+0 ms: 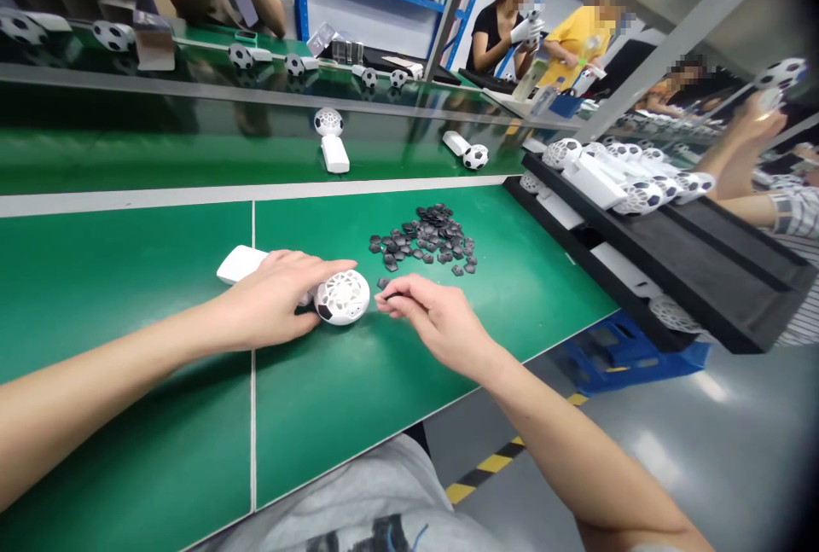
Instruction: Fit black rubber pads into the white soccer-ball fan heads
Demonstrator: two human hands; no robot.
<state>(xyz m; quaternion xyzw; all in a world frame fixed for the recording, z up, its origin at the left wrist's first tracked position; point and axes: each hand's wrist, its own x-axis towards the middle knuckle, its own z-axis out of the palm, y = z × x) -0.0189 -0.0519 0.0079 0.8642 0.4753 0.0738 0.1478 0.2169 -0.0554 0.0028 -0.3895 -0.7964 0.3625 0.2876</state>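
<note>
My left hand (281,296) is closed around a white openwork ball (345,296) patterned like a football, its fingers and thumb on the ball's left side. One black patch shows low on the ball; the rest of its visible shell is white lattice. A white block-shaped handle (240,264) sticks out beyond the hand at the left. Just right of the ball, my right hand (435,313) pinches a small black plastic piece (393,296). A loose pile of similar black pieces (435,232) lies behind it, with one single piece (382,283) near the fingertips.
Stacked black trays (691,236) with several white ball units stand at the right, overhanging the table edge. On the conveyor beyond the white rail lie a white ball unit (329,138) and a black-and-white one (474,157). A co-worker's arm (735,151) is at the far right.
</note>
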